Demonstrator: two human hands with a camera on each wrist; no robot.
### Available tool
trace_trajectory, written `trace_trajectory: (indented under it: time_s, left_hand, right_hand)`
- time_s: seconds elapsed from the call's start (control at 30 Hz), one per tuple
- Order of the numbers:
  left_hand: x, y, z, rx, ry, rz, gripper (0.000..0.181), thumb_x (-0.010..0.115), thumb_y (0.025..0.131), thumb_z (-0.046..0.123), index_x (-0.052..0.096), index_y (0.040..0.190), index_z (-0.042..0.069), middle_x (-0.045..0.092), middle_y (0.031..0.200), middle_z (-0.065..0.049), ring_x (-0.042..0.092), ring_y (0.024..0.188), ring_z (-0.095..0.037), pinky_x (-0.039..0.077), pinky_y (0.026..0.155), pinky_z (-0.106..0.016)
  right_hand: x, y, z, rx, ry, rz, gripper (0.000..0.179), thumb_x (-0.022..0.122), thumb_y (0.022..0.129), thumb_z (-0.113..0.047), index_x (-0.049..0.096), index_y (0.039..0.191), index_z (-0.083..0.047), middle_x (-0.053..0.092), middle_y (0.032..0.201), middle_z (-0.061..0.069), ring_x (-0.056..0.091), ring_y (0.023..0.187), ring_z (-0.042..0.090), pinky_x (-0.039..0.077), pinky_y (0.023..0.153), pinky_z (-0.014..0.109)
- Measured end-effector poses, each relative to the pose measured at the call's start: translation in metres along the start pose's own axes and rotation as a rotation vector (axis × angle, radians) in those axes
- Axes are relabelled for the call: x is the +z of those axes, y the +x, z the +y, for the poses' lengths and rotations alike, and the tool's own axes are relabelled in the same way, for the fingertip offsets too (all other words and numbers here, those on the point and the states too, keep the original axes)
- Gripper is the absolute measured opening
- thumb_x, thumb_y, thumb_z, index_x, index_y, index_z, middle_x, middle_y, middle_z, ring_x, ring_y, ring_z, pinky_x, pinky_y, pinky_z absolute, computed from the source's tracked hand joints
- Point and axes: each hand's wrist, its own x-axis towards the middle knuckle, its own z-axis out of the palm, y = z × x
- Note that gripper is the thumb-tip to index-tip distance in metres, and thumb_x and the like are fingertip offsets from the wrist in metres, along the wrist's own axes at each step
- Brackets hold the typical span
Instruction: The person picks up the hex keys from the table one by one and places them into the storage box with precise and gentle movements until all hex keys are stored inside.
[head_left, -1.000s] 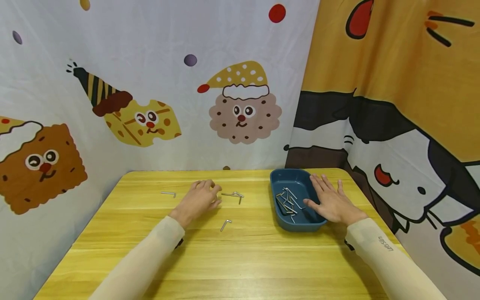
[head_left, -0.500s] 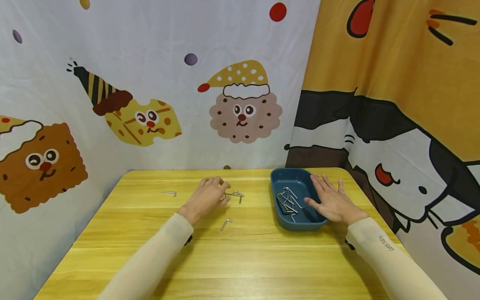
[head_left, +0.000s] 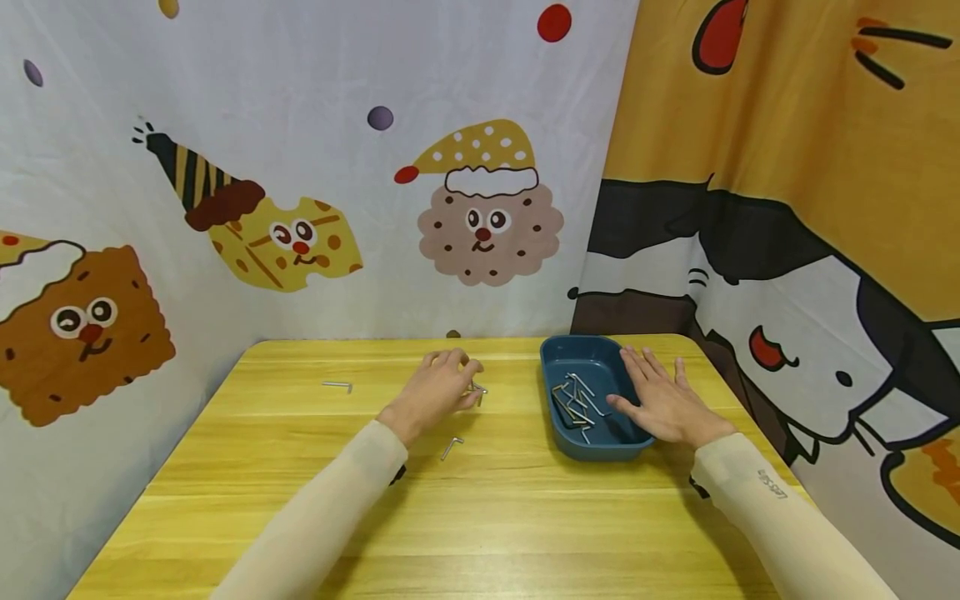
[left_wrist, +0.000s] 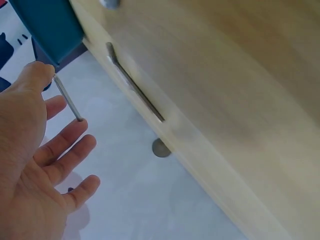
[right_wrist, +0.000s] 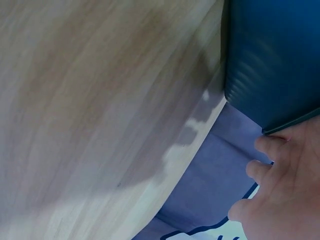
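L-shaped metal keys [head_left: 576, 406] lay loosely heaped in a blue tray [head_left: 600, 454] on a wooden table [head_left: 525, 517], seen from the head camera, the tray apparently serving to collect them. A person's right hand [head_left: 667, 410] rested across its right rim, fingers extended and gripping nothing, presumably to steady it. The left hand [head_left: 435, 387] hung beside a stray key [head_left: 482, 391] it partly hid; others lay at far left [head_left: 337, 385] and nearer the person [head_left: 451, 447]. At the left wrist, a slim key [left_wrist: 68, 98] ran from thumb to fingertip in a narrow pinch, likely chosen for so thin a rod, while a bent key [left_wrist: 136, 87] lay on the tabletop. At the right wrist, fingers [right_wrist: 272, 146] met the tray's edge; its contents were out of view.
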Motion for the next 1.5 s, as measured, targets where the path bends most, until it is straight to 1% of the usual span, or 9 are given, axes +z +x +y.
trace_trajectory:
  time_s: [0.2, 0.43, 0.53, 0.73, 0.9, 1.07, 1.17, 1.33, 1.5]
  left_hand:
    - [-0.004, 0.015, 0.014, 0.019, 0.037, -0.001, 0.044, 0.067, 0.12, 0.045, 0.069, 0.153, 0.017, 0.071, 0.146, -0.01, 0.071, 0.141, -0.033, 0.052, 0.131, -0.058]
    - [-0.008, 0.034, 0.029, 0.05, 0.082, -0.004, 0.044, 0.065, 0.12, 0.05, 0.068, 0.153, 0.02, 0.072, 0.146, -0.008, 0.071, 0.14, -0.03, 0.053, 0.13, -0.056]
    - [-0.008, 0.041, 0.035, 0.059, 0.102, -0.006, 0.045, 0.063, 0.12, 0.052, 0.068, 0.153, 0.022, 0.072, 0.145, -0.007, 0.072, 0.139, -0.028, 0.054, 0.13, -0.055]
    - [-0.011, 0.055, 0.045, 0.065, 0.079, -0.017, 0.043, 0.064, 0.12, 0.052, 0.07, 0.15, 0.022, 0.073, 0.144, -0.006, 0.07, 0.138, -0.026, 0.054, 0.129, -0.055]
    - [-0.015, 0.064, 0.053, 0.073, 0.061, -0.029, 0.042, 0.067, 0.119, 0.051, 0.07, 0.149, 0.022, 0.073, 0.143, -0.006, 0.07, 0.139, -0.026, 0.053, 0.13, -0.055]
    - [-0.016, 0.075, 0.063, 0.083, 0.044, -0.047, 0.042, 0.068, 0.118, 0.051, 0.069, 0.149, 0.022, 0.072, 0.142, -0.005, 0.069, 0.137, -0.025, 0.052, 0.131, -0.054]
    - [-0.016, 0.082, 0.07, 0.089, 0.021, -0.066, 0.043, 0.068, 0.118, 0.051, 0.068, 0.151, 0.023, 0.071, 0.143, -0.004, 0.068, 0.139, -0.025, 0.051, 0.132, -0.055]
    - [-0.016, 0.093, 0.08, 0.12, 0.041, -0.081, 0.045, 0.066, 0.119, 0.052, 0.066, 0.153, 0.024, 0.071, 0.146, -0.003, 0.067, 0.139, -0.025, 0.053, 0.129, -0.053]
    - [-0.021, 0.105, 0.09, 0.134, 0.057, -0.112, 0.047, 0.065, 0.119, 0.055, 0.066, 0.153, 0.024, 0.072, 0.145, -0.004, 0.07, 0.135, -0.025, 0.056, 0.126, -0.054]
  right_hand:
    - [-0.002, -0.001, 0.001, -0.002, 0.008, -0.008, 0.103, 0.059, 0.117, -0.062, 0.015, 0.186, 0.001, 0.014, 0.194, 0.028, 0.009, 0.18, 0.06, -0.009, 0.136, 0.09]
    - [-0.004, 0.0, 0.001, -0.002, 0.003, -0.016, 0.104, 0.058, 0.116, -0.065, 0.015, 0.186, -0.001, 0.015, 0.194, 0.028, 0.009, 0.18, 0.059, -0.01, 0.136, 0.09]
    - [-0.006, 0.0, 0.002, -0.007, -0.003, -0.018, 0.106, 0.058, 0.116, -0.068, 0.016, 0.186, -0.002, 0.016, 0.194, 0.027, 0.01, 0.18, 0.059, -0.008, 0.136, 0.09]
    - [-0.01, 0.0, 0.004, -0.021, -0.007, -0.021, 0.107, 0.056, 0.115, -0.074, 0.019, 0.186, -0.003, 0.018, 0.195, 0.025, 0.013, 0.18, 0.059, -0.004, 0.136, 0.091]
    - [-0.011, 0.0, 0.008, -0.027, -0.005, -0.023, 0.107, 0.054, 0.114, -0.076, 0.02, 0.186, -0.005, 0.019, 0.195, 0.023, 0.012, 0.18, 0.058, -0.005, 0.136, 0.091]
    - [-0.01, 0.0, 0.011, -0.027, 0.0, -0.025, 0.106, 0.054, 0.115, -0.075, 0.02, 0.187, -0.005, 0.018, 0.195, 0.022, 0.01, 0.181, 0.057, -0.007, 0.137, 0.09]
    - [-0.008, 0.0, 0.012, -0.025, -0.01, -0.021, 0.106, 0.055, 0.115, -0.074, 0.02, 0.187, -0.005, 0.018, 0.195, 0.023, 0.011, 0.18, 0.058, -0.005, 0.137, 0.09]
    - [-0.005, 0.0, 0.009, -0.026, -0.023, -0.023, 0.106, 0.053, 0.116, -0.075, 0.019, 0.187, -0.004, 0.018, 0.195, 0.023, 0.011, 0.181, 0.057, -0.003, 0.138, 0.089]
    - [-0.003, -0.001, 0.004, -0.034, -0.026, -0.016, 0.105, 0.054, 0.116, -0.072, 0.018, 0.186, -0.004, 0.017, 0.195, 0.023, 0.011, 0.181, 0.057, -0.003, 0.138, 0.089]
